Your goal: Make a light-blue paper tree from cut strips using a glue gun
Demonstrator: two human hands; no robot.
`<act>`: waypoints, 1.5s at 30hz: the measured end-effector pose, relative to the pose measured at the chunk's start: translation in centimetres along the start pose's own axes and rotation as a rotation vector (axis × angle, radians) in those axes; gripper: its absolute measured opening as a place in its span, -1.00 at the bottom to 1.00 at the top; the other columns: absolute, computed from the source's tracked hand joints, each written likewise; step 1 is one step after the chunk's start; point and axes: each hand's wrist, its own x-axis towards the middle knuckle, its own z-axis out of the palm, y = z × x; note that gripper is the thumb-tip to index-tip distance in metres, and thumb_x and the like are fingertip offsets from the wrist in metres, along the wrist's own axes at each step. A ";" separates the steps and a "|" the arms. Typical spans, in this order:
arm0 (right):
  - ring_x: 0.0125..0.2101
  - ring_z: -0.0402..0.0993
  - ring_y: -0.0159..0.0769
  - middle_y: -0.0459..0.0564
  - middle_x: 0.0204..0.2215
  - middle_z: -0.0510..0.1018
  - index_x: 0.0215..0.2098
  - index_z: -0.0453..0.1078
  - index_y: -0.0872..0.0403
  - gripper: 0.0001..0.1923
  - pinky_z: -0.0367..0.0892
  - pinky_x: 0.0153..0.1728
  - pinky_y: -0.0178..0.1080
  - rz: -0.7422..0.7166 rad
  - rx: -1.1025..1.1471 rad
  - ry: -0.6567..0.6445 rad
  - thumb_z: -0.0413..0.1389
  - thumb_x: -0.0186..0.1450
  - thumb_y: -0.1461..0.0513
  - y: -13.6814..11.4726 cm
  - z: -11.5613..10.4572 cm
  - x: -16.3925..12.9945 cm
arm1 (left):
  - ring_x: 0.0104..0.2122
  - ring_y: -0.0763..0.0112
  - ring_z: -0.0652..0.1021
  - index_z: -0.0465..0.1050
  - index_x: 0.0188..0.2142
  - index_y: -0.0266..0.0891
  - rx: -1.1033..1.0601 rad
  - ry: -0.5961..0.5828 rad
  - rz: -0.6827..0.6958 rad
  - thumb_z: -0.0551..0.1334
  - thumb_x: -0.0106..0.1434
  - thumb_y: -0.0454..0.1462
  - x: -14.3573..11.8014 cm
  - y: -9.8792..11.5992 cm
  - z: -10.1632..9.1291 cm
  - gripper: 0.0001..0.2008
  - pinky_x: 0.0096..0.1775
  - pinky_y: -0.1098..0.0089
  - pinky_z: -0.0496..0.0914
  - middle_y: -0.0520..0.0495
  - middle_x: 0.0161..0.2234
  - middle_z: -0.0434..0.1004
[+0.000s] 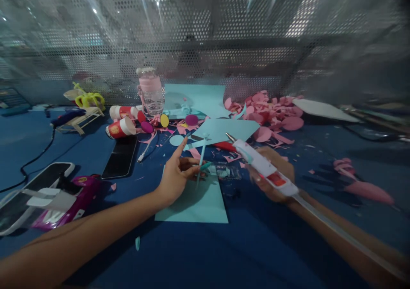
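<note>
1. Your two bare arms come in from the bottom corners, low over the blue table [262, 255].
2. Your left hand [174, 178] pinches a thin teal stick [201, 160] between thumb and fingers, with the pointer finger sticking up. The stick stands almost upright. It is pale and slim, and it looks like rolled paper.
3. Your right hand [272, 173] is wrapped tight around a white glue gun [262, 165]. The gun has a metal tip, a teal trigger and a red label. Its tip points up and left, near the stick but not touching it.
4. Your hands are apart, with the stick between them.
5. Under your left hand lies one teal sheet [198, 205], flat on the table.
6. Count with me: two more teal sheets farther back, two phones [120, 158] on the left, two red-and-white rolls [121, 127], and one pink-topped bottle [150, 92].
7. One big pile of pink scraps [269, 111] sits behind the gun.
</note>
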 end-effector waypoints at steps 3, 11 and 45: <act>-0.39 0.36 -0.23 0.07 -0.42 0.38 -0.26 0.17 0.09 -0.80 0.29 -0.43 -0.23 -0.202 -0.307 -0.008 0.03 0.14 0.22 1.3 -0.8 0.6 | -0.51 0.44 0.54 -0.25 0.23 -0.09 0.031 0.001 0.032 0.30 -0.01 -0.36 0.1 0.0 -0.1 -0.07 -0.47 0.43 0.47 -0.01 -0.42 0.50; -0.19 0.31 -0.05 0.23 -0.20 0.31 -0.14 0.13 0.20 -0.60 0.29 -0.34 -0.17 0.235 -0.755 -0.265 0.00 0.05 0.24 2.4 -1.6 0.2 | -0.53 0.46 0.53 -0.22 0.23 -0.10 -0.012 -0.041 0.112 0.33 -0.04 -0.31 0.2 0.0 -0.3 -0.05 -0.42 0.42 0.46 0.05 -0.44 0.46; -0.55 0.40 -0.40 -0.07 -0.57 0.48 -0.49 0.36 0.13 -0.64 0.32 -0.48 -0.31 0.713 0.907 -0.311 0.18 0.01 -0.01 -5.6 5.8 2.4 | -0.36 0.40 0.48 0.09 0.13 -0.17 0.305 0.135 0.368 0.19 0.12 -0.23 0.5 1.4 0.2 -0.42 -0.30 0.40 0.38 -0.04 -0.36 0.45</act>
